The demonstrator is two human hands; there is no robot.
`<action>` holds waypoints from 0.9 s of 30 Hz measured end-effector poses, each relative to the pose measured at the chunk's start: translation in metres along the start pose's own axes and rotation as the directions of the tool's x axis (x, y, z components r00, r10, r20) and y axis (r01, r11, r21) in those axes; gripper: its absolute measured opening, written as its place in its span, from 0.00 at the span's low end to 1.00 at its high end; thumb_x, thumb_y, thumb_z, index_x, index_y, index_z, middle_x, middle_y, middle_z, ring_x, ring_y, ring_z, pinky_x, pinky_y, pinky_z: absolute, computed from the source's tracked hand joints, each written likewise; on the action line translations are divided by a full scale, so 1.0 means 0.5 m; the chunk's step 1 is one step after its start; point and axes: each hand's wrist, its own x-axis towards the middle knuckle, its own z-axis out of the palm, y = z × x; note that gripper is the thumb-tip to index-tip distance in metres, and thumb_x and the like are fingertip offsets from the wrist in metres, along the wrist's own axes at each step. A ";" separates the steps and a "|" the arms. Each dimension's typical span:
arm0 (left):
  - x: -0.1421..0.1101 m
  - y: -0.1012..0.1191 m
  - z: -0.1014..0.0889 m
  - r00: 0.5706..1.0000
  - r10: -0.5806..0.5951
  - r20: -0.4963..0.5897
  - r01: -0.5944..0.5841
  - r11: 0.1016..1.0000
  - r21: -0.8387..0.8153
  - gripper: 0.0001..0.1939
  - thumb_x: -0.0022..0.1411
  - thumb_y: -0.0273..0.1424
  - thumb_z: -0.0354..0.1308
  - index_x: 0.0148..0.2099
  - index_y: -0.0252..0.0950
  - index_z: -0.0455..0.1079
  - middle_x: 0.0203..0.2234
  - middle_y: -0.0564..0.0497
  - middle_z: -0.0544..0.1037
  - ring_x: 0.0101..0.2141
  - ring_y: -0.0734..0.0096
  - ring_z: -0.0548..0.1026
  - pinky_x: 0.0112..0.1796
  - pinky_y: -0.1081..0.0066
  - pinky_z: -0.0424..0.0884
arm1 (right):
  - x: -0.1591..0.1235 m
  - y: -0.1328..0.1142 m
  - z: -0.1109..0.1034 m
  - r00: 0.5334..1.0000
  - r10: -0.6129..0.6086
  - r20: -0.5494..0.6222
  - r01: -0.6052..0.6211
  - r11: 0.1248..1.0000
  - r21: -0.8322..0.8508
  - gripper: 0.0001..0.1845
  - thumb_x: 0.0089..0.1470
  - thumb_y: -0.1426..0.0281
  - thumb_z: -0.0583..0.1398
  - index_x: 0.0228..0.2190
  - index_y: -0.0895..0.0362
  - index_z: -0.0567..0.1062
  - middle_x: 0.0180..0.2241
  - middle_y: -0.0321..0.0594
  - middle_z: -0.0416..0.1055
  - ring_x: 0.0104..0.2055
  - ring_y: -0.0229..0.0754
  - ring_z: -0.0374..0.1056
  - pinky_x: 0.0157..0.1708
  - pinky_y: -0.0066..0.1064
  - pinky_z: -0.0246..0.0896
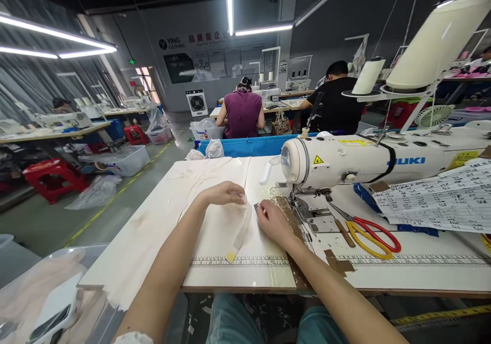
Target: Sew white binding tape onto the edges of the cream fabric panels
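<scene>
My left hand (225, 193) is pinched at the top end of a narrow pale fabric strip (241, 231), which hangs toward the table's front edge. A small yellow piece (230, 256) sits at the strip's lower end, over the printed ruler. Just right of the strip, my right hand (273, 222) is closed with the fingertips on a small dark grey flat piece (257, 208); its kind is not clear. Beyond the right hand stands a white sewing machine (337, 155), its needle area close to my knuckles.
Red-and-yellow scissors (374, 237) and a wooden-handled tool (344, 232) lie right of the needle plate. Written paper sheets (437, 198) rest against the machine. A phone (56, 308) lies on pale fabric in a bin at lower left. Two people sit at machines ahead.
</scene>
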 end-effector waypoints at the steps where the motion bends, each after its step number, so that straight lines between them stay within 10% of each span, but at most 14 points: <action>1: -0.001 0.003 0.001 1.000 0.002 0.002 -0.002 1.000 -0.016 0.19 0.55 0.45 0.63 0.34 0.33 0.71 0.27 0.52 0.74 0.31 0.71 0.71 0.34 0.74 0.66 | 0.000 0.002 -0.001 1.000 -0.001 -0.002 0.001 1.000 0.005 0.11 0.61 0.72 0.50 0.26 0.53 0.62 0.28 0.36 0.67 0.29 0.39 0.61 0.27 0.29 0.49; 27: -0.080 0.016 0.035 0.958 0.001 -0.288 -0.043 0.989 -0.140 0.18 0.57 0.45 0.65 0.32 0.33 0.73 0.26 0.51 0.75 0.30 0.71 0.73 0.36 0.72 0.66 | -0.013 -0.017 -0.022 0.999 -0.044 0.003 0.039 0.929 0.368 0.13 0.61 0.69 0.52 0.23 0.53 0.62 0.23 0.34 0.67 0.26 0.38 0.61 0.27 0.29 0.53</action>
